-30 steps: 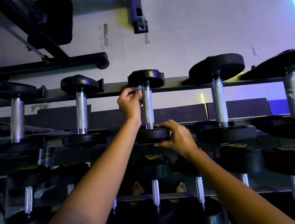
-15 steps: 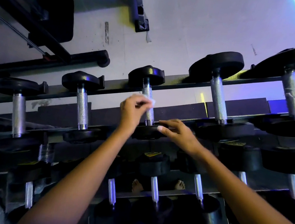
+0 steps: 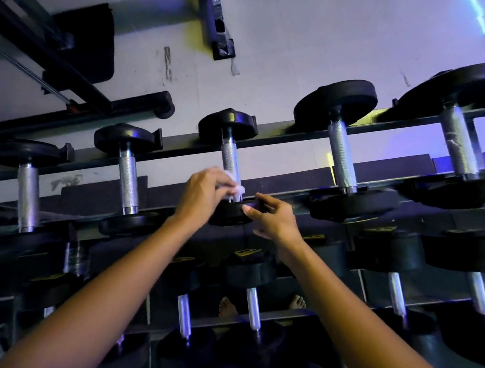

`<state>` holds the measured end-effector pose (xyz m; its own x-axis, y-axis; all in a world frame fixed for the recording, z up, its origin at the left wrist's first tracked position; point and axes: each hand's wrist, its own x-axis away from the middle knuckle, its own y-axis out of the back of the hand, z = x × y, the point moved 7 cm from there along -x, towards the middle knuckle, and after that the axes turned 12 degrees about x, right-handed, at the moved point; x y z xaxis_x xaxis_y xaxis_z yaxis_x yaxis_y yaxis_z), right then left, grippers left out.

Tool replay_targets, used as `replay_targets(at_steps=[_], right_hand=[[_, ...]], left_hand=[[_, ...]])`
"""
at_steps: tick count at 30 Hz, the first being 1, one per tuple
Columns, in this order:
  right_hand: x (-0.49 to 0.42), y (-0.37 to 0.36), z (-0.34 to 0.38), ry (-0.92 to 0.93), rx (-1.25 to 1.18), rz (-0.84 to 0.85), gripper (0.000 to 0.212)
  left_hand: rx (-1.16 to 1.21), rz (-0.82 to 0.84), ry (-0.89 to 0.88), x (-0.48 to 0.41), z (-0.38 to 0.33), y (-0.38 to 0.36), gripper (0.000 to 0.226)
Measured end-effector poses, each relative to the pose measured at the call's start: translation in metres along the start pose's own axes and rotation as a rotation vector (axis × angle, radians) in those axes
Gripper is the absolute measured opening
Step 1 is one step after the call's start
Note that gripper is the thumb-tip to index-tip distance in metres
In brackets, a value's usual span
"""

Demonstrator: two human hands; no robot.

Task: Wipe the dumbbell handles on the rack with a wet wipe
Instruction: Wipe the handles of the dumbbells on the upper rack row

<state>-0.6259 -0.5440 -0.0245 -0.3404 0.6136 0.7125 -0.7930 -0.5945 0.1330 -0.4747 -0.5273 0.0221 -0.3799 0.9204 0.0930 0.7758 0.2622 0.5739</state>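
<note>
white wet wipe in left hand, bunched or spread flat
Bunched up: the white wet wipe is a crumpled wad pinched by the left hand at the knurled steel handle.
</note>
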Motion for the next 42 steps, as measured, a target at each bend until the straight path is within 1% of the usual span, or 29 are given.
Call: replay_targets(at_steps=[2, 3, 5, 6, 8, 10, 11, 13, 15, 17, 19, 21, 23, 26, 28, 30, 32, 33, 34, 38, 40, 41, 42], right_hand=[[-0.001, -0.005, 0.0, -0.01, 0.046, -0.01, 0.075], [-0.003, -0.005, 0.0, -0.003, 0.079, -0.034, 0.077], [-0.003, -0.003, 0.002, -0.003, 0.098, -0.073, 0.074], [-0.003, -0.001, 0.002, -0.015, 0.088, -0.079, 0.072], [-0.004, 0.002, 0.0, -0.026, 0.073, -0.089, 0.07], [-0.004, 0.001, 0.001, -0.017, 0.069, -0.098, 0.07], [-0.004, 0.002, 0.0, -0.016, 0.066, -0.1, 0.07], [-0.004, 0.001, 0.0, -0.019, 0.057, -0.096, 0.07], [-0.002, 0.004, -0.001, -0.015, 0.036, -0.083, 0.07], [-0.002, 0.003, -0.001, -0.016, 0.021, -0.08, 0.069], [-0.003, 0.003, -0.001, -0.02, 0.02, -0.082, 0.07], [-0.003, 0.005, 0.0, -0.029, 0.018, -0.079, 0.069], [-0.001, 0.005, 0.0, -0.041, 0.015, -0.066, 0.068], [0.0, 0.007, 0.001, -0.043, 0.009, -0.066, 0.067], [0.0, 0.006, 0.001, -0.041, -0.001, -0.067, 0.066], [0.0, 0.006, 0.0, -0.042, -0.003, -0.063, 0.066], [0.0, 0.007, 0.0, -0.045, -0.006, -0.065, 0.066], [0.0, 0.007, 0.0, -0.046, -0.007, -0.067, 0.066], [0.0, 0.007, 0.0, -0.048, -0.006, -0.068, 0.066], [-0.001, 0.006, 0.0, -0.055, -0.022, -0.056, 0.065], [-0.001, 0.006, 0.0, -0.049, -0.03, -0.061, 0.07], [-0.001, 0.006, -0.001, -0.047, -0.033, -0.072, 0.076], [-0.001, 0.007, -0.003, -0.045, -0.034, -0.089, 0.083]], left_hand=[[0.093, -0.107, 0.074, -0.032, 0.01, 0.01, 0.014], [0.173, -0.159, 0.101, -0.045, 0.012, 0.014, 0.015], [0.294, -0.251, 0.115, -0.049, 0.015, 0.015, 0.018], [0.316, -0.279, 0.123, -0.038, 0.017, 0.013, 0.018], [0.359, -0.277, 0.18, -0.006, 0.025, 0.006, 0.017], [0.451, -0.249, 0.241, 0.013, 0.028, 0.004, 0.015], [0.507, -0.265, 0.266, 0.009, 0.029, 0.005, 0.017], [0.649, -0.359, 0.354, -0.013, 0.037, 0.01, 0.024], [0.871, -0.426, 0.454, -0.03, 0.044, 0.006, 0.028], [0.981, -0.417, 0.526, -0.025, 0.053, -0.001, 0.024], [0.97, -0.323, 0.568, -0.002, 0.055, -0.006, 0.017], [0.957, -0.232, 0.586, 0.012, 0.052, -0.008, 0.018], [0.988, -0.255, 0.592, 0.0, 0.054, -0.005, 0.018], [1.217, -0.363, 0.629, -0.031, 0.057, -0.007, 0.019], [1.295, -0.363, 0.662, -0.034, 0.06, -0.012, 0.018], [1.241, -0.282, 0.692, -0.017, 0.062, -0.015, 0.019], [1.11, -0.177, 0.694, 0.003, 0.063, -0.014, 0.019], [1.07, -0.154, 0.676, 0.007, 0.062, -0.013, 0.019], [1.048, -0.166, 0.655, 0.004, 0.061, -0.01, 0.019], [1.038, -0.331, 0.533, -0.037, 0.056, 0.004, 0.018], [0.891, -0.381, 0.433, -0.041, 0.051, 0.008, 0.012], [0.768, -0.383, 0.359, -0.034, 0.046, 0.009, 0.009], [0.627, -0.347, 0.263, -0.025, 0.038, 0.01, 0.008]])
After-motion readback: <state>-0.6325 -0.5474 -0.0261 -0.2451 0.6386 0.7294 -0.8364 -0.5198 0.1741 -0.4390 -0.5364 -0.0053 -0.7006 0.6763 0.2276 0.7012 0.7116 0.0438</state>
